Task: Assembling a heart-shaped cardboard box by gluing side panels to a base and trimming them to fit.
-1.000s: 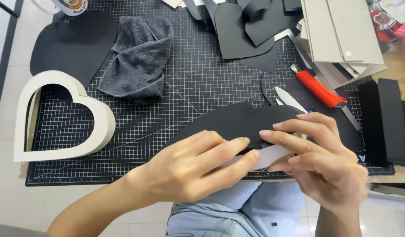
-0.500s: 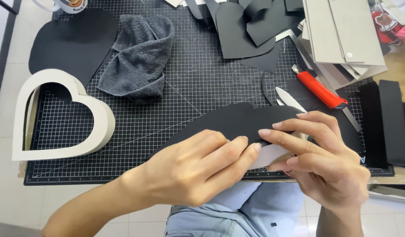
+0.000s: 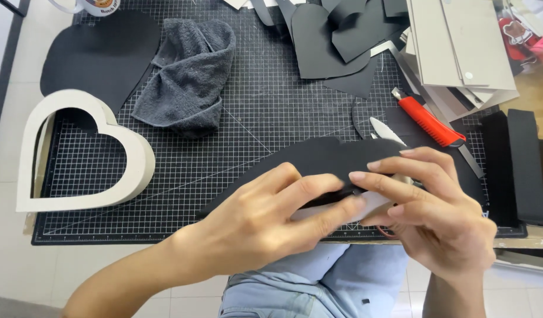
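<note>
My left hand [image 3: 265,218] and my right hand [image 3: 436,212] both grip a large black paper-covered piece [image 3: 324,156] with a white underside, held just above the near edge of the black gridded cutting mat [image 3: 254,118]. The left fingers press along its lower edge, the right fingers pinch it from the right. A pair of scissors [image 3: 384,129] lies partly hidden behind the piece.
A white heart-shaped frame [image 3: 130,159] lies at the left on the mat, a grey towel [image 3: 189,82] behind it, a black heart cutout [image 3: 101,53] far left. A red utility knife [image 3: 427,121], grey boards [image 3: 460,47] and black paper scraps [image 3: 336,35] sit at the back right.
Both hands have shifted only slightly on the black piece; my left fingers have slid a little along its lower edge. Nothing else moved.
</note>
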